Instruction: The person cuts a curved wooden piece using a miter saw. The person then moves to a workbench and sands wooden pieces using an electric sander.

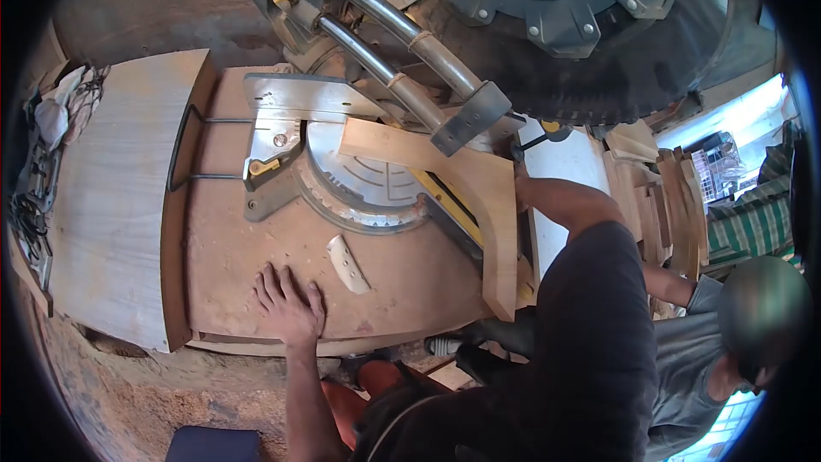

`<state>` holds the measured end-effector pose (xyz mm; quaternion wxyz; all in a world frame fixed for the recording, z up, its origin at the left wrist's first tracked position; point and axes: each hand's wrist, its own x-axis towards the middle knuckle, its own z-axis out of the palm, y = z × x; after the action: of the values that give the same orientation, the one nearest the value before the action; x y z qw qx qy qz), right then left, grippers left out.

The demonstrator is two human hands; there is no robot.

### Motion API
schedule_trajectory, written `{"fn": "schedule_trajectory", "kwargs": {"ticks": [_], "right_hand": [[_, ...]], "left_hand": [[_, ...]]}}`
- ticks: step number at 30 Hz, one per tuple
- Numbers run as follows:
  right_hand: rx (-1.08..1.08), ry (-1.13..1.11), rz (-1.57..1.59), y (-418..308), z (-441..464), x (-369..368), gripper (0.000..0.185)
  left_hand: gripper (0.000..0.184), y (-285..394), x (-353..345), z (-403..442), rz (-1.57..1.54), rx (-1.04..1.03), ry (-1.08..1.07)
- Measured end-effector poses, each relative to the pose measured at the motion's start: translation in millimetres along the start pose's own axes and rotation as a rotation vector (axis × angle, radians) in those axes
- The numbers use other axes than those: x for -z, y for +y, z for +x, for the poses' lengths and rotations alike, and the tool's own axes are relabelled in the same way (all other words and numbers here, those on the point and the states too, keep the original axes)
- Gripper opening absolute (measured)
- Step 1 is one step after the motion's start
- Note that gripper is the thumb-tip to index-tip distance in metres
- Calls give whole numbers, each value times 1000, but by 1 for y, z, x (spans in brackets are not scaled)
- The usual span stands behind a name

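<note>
My left hand (pixel 289 304) lies flat on the brown worktop (pixel 231 261), fingers spread, holding nothing. Just right of it is a small pale piece with holes (pixel 348 265). An angled wooden piece (pixel 466 173) rests across the round metal base (pixel 363 162) of a sliding saw (pixel 398 56), one end reaching over the front of the worktop. My right arm extends to the far side of this wood. Only a little of my right hand (pixel 520 173) shows beside the wood, near a dark handle; its fingers are hidden. The large dark blade guard (pixel 556 0) is above.
A large pale board box (pixel 120 205) stands at the left, beside a black wire frame (pixel 178 150). Cut wooden pieces (pixel 676 205) are stacked at the right. Another person (pixel 701 359) is close by at the lower right, an arm extended toward the stack.
</note>
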<state>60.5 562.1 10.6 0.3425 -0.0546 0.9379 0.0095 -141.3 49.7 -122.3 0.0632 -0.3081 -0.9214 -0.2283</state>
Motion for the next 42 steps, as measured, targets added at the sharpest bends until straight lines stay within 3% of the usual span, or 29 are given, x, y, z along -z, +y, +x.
{"fn": "schedule_trajectory", "kwargs": {"ticks": [5,7,8,9,11,15,17,19,21,22,24,29,42], "right_hand": [[-131,223,-86,-46,-20,-39,48],[-679,14,233,-80,-23,-46,52],[-823,130,564,-114,-33,8,51],[-855,147,590,-105,-25,-22,51],[-871,543,752,-66,-11,-96,47],[-1087,526,811,-63,6,-117,42],[-1184,1088,1390,-47,28,-152,40],[-1327,1292,1662,-27,56,-162,36],[-1268,749,810,2,69,-159,33],[-1244,769,822,6,74,-142,33],[-1501,783,1185,-3,81,-125,32],[-1646,894,1204,1,95,-117,31],[-1525,709,1137,0,69,-113,31]], "left_hand": [[59,0,1,-2,18,-47,0],[59,-2,-2,-2,17,-45,23],[59,-5,-2,-1,15,-88,26],[59,-7,-2,-2,23,-91,29],[59,1,-7,-6,20,-121,41],[58,-4,-4,-8,89,-160,74],[55,-2,-5,-7,66,-138,75],[55,-2,-10,-6,67,-143,79],[55,0,-15,-10,76,-118,101],[55,-2,-15,-9,89,-122,87],[55,-8,-11,-9,136,-132,56],[56,-9,-17,-10,135,-122,64],[64,-8,-15,-6,215,-136,42]]}}
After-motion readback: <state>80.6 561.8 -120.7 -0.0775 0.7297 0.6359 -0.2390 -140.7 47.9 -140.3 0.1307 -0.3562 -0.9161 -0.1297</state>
